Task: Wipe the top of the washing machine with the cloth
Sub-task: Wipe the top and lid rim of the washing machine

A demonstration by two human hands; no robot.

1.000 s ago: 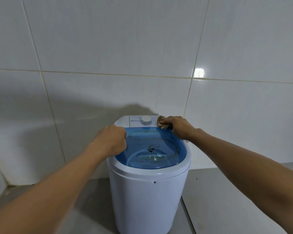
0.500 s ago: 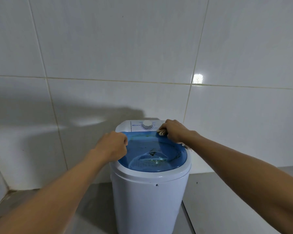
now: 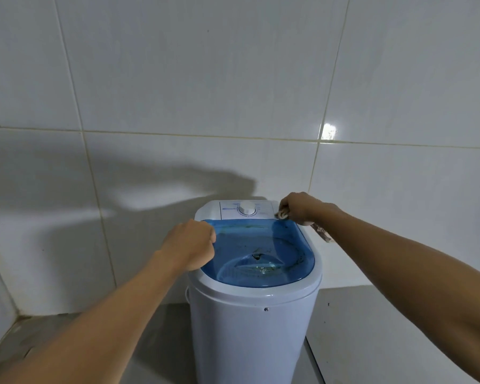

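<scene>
The right hand (image 3: 299, 207) has slid sideways since a moment ago: it was pressing the cloth (image 3: 283, 214) close beside the white dial (image 3: 247, 208), and now it sits out at the far right corner of the control panel (image 3: 234, 210), the dial well off to its left. Its fingers are curled tight around the bunched cloth, a pale wad showing just under the knuckles; what looks like a loose tail of the cloth trails behind the wrist over the machine's edge, though it's hard to be sure from here.

The left hand (image 3: 190, 245) hasn't budged, a closed fist resting on the left rim of the washing machine (image 3: 250, 328), apparently steadying it; I can't tell whether it grips anything.

So one stroke across the back strip seems done. The blue lid (image 3: 261, 245), lying between the two hands, shows dark specks and smears, so I'd judge most of the wiping remains.
</scene>
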